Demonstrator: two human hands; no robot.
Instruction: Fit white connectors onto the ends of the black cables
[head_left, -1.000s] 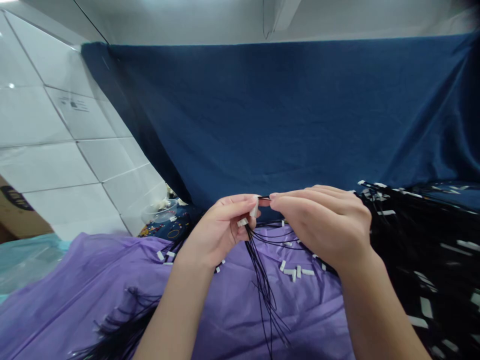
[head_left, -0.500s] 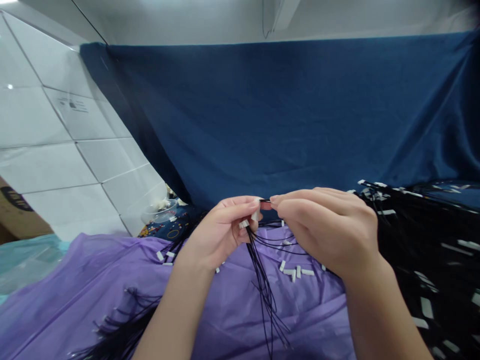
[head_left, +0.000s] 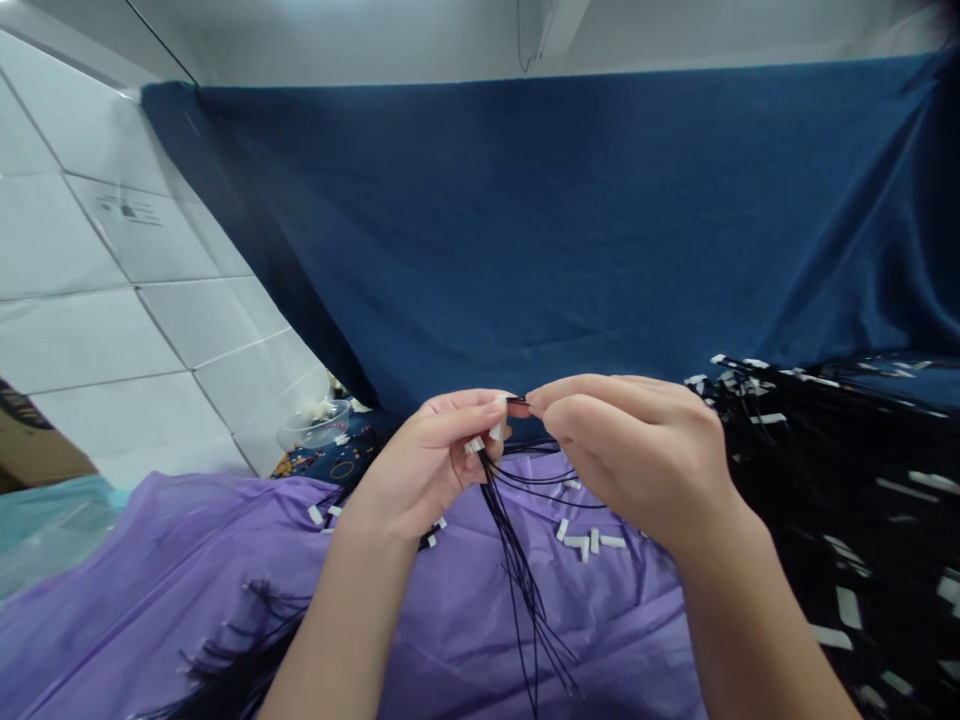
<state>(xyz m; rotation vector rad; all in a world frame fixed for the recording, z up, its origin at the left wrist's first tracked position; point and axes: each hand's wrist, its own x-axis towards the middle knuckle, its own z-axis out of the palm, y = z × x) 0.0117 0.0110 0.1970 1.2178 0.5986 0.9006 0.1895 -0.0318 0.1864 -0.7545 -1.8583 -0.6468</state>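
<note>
Between thumb and fingers, my left hand (head_left: 420, 460) grips a small white connector (head_left: 498, 424). A second white connector (head_left: 474, 445) sits in the same hand, lower down, and a bundle of thin black wires (head_left: 517, 560) hangs below it over the purple cloth. Close on the right, my right hand (head_left: 637, 450) is closed in a pinch on black wire (head_left: 517, 400) that runs to the connector in my left hand. Its fingertips are partly hidden, and the wire's tip is not visible.
Loose white connectors (head_left: 592, 542) lie on the purple cloth (head_left: 450, 620). At lower left is a heap of black wires (head_left: 232, 670). A large pile of wires with white connectors (head_left: 840, 500) fills the right. A clear bowl (head_left: 315, 424) stands at left before a blue curtain (head_left: 525, 230).
Both hands appear slightly further left, along with the whole view. My right hand's fingertips are a little nearer my left hand. Both grips stay the same.
</note>
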